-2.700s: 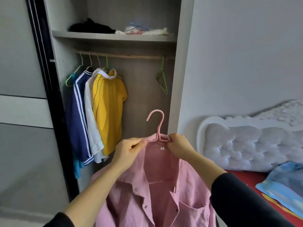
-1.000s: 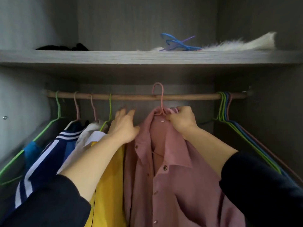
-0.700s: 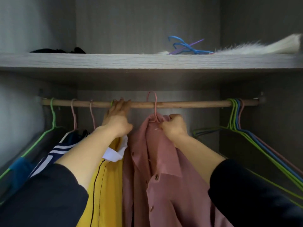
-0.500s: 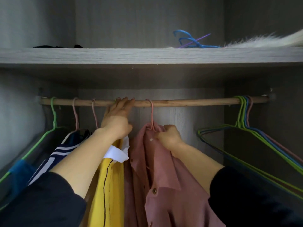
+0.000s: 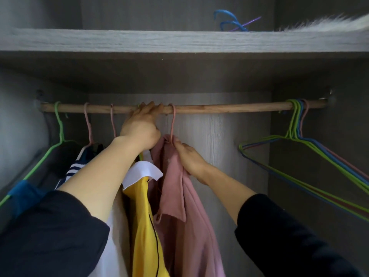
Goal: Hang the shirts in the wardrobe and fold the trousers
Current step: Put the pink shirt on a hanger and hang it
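Left hand: my left hand is up at the wooden rod, fingers curled over the top of it, clamped on.
Right hand: my right hand is lower and to the right, and it pinches the pink shirt at the collar, right under the hanger's neck.
Pink hanger: the hook of the pink hanger sits over the rod, touching the right side of my left fingers.
Pink shirt: it's in the wardrobe, hanging from that hook, turned edge-on to me, one button showing low on the front.
Next door: the yellow shirt with its white collar hangs just left of the pink one, the two pressed together. My left wrist covers its hook.
Further left: a white shirt, a navy shirt with white stripes, two pink hooks on the rod above them, then a green hanger carrying something blue.
Right end: a bunch of empty wire hangers, green, blue and pink, well apart from the pink shirt, with bare rod between.
Shelf: the grey shelf runs above the rod, with blue hangers and a white furry thing lying on top.
Sleeves: dark sleeves are pushed back from both my forearms.
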Tool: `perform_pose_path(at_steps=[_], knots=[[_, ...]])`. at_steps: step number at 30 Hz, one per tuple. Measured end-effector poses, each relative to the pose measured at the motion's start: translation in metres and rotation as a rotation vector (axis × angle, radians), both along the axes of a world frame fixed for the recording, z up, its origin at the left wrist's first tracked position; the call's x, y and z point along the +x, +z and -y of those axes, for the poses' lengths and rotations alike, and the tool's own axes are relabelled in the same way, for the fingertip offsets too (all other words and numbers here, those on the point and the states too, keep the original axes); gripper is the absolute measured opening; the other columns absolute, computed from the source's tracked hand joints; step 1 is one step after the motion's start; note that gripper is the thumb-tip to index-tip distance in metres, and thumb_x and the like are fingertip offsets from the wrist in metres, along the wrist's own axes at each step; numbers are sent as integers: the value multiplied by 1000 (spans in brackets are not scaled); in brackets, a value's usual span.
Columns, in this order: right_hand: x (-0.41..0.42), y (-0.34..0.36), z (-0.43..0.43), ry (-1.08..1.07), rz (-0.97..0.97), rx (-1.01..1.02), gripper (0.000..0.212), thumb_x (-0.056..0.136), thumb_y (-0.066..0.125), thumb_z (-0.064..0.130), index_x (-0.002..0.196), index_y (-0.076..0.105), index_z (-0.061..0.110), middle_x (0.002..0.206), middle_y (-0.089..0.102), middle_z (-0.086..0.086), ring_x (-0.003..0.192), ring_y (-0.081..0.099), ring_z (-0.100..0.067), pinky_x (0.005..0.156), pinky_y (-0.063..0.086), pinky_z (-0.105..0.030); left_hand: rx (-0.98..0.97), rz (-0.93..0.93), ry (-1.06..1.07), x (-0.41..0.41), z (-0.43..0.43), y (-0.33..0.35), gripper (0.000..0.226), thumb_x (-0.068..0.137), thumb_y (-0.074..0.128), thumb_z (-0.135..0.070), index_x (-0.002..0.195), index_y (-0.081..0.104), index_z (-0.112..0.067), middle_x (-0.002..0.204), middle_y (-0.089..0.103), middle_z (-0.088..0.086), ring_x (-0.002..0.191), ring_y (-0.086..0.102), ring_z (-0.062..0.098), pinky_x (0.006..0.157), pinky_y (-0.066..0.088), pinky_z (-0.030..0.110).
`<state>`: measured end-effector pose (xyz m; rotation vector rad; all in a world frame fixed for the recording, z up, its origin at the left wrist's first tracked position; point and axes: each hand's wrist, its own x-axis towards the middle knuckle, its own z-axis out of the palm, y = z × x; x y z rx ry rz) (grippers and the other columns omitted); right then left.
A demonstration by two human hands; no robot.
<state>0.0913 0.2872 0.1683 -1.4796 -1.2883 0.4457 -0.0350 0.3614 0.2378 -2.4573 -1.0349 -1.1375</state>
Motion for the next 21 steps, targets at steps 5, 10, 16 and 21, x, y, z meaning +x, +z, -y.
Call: perform_pose_path(at_steps=[5, 10, 16, 21], knots=[[37, -3, 29, -121, 10, -34, 53, 99, 30, 53, 110, 57, 8, 93, 65, -12, 71, 62, -20, 59, 48, -27, -57, 20, 44, 13, 15, -2, 68, 94, 47, -26, 152, 13, -22, 160, 9, 7, 147, 7, 26, 119, 2, 39], [91, 12, 69, -423, 286, 83, 18, 90, 55, 25, 97, 64, 10, 91, 68, -10, 88, 64, -28, 75, 53, -35, 11, -23, -119, 61, 46, -11, 77, 92, 49, -31, 153, 4, -19, 160, 1, 11, 148, -1, 27, 120, -1, 41], [149, 24, 131, -908, 1026, 34, 19, 83, 57, 21, 96, 57, 8, 104, 60, -15, 100, 59, -36, 74, 48, -39, 70, -79, -91, 98, 52, -8, 85, 87, 57, -32, 153, 5, -21, 159, 7, 12, 147, 0, 28, 117, 1, 41], [187, 26, 163, -1111, 1297, -236, 33, 87, 57, 22, 117, 53, 11, 119, 56, -10, 114, 52, -29, 83, 46, -37, 187, -28, -73, 108, 47, -18, 90, 80, 64, -23, 152, 11, -17, 150, 20, 18, 143, 10, 32, 115, 12, 42]])
